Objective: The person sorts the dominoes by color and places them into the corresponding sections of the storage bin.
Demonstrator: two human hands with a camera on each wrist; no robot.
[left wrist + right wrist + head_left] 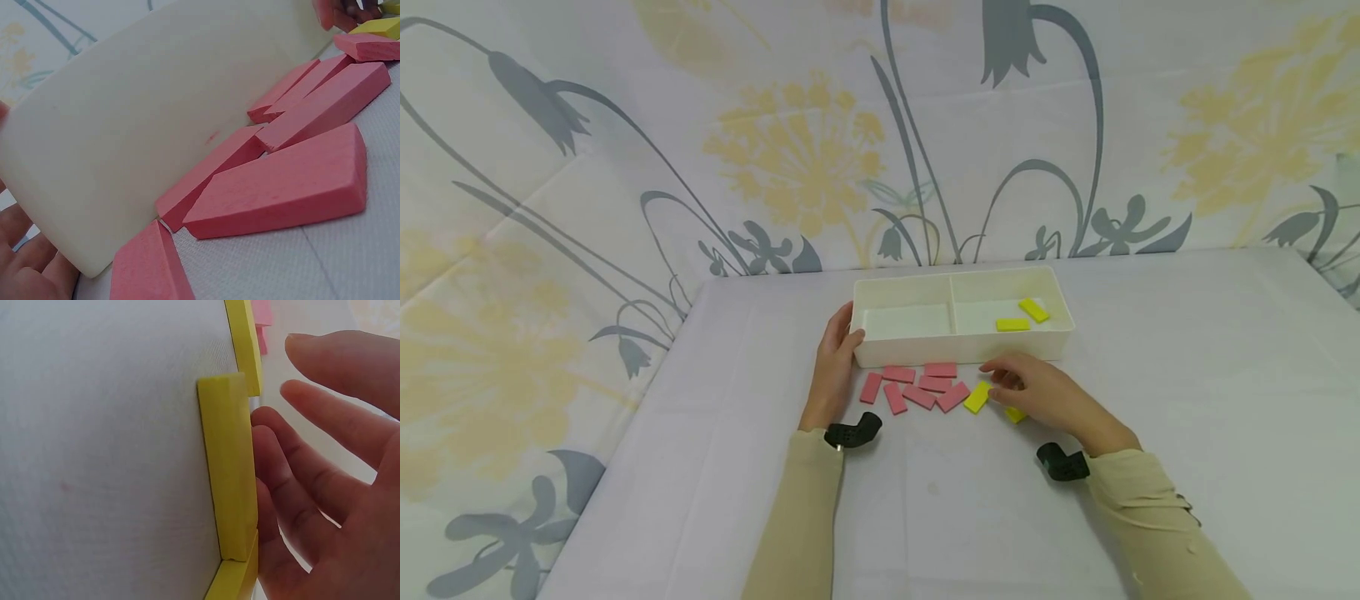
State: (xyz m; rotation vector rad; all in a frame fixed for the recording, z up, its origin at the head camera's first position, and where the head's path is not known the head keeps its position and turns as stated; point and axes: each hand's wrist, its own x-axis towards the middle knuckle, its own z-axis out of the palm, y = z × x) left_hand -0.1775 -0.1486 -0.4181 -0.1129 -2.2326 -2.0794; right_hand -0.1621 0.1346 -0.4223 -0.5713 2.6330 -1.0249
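Yellow blocks (226, 469) beside right hand (1043, 393)

Loose yellow blocks lie on the surface (940, 500), in front of the box (925, 350). Right hand: thumb and index finger spread apart, remaining fingers bent; contact with a block cannot be determined. Two further yellow blocks (1013, 325) lie flat in the box's right compartment. Seven pink blocks (919, 397) lie scattered along the front wall, left of the loose yellow ones. Left hand (835, 367): grips the box's left end, thumb at the front corner. Each wrist carries a black unit (853, 431) near the sleeve (797, 517). Floral cloth (805, 158) hangs behind the surface.
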